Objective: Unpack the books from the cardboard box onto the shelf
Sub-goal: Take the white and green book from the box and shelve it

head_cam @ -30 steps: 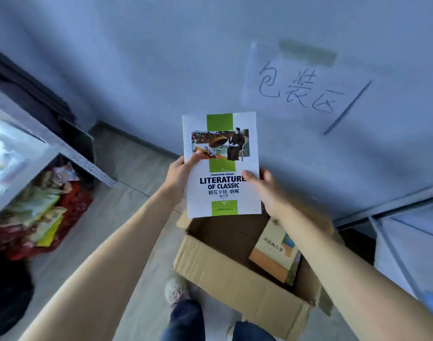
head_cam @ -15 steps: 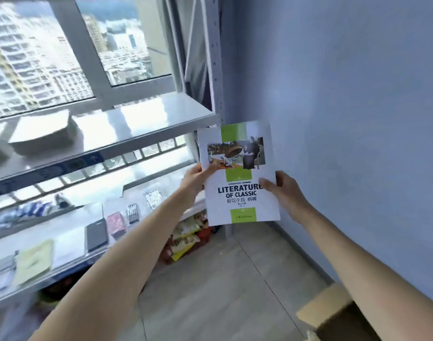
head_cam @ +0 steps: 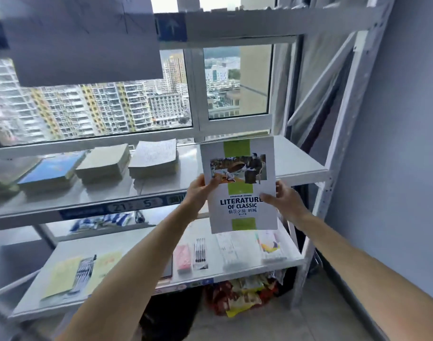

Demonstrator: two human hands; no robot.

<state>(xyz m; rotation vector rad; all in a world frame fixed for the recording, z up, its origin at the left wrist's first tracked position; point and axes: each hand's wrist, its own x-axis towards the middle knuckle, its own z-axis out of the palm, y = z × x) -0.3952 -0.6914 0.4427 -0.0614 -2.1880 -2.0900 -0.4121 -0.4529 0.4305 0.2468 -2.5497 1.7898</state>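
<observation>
Both bare forearms reach forward and upward from the bottom of the view, converging toward the middle. The left hand [head_cam: 198, 190] pinches the left edge of a white paperback with green bands [head_cam: 240, 188], thumb on the cover. The right hand [head_cam: 285, 199] keeps its grip on the right edge, thumb across the front, fingers behind.

The book [head_cam: 240, 185] has a white cover with a lime-green vertical stripe, a multicoloured picture and dark navy lettering. The shelf [head_cam: 301, 158] is pale grey-white metal. On it lie a blue-covered stack [head_cam: 51, 171], a tan stack [head_cam: 103, 162] and a white lined-paper stack [head_cam: 155, 156]. The wall [head_cam: 407, 143] is bluish grey.
</observation>
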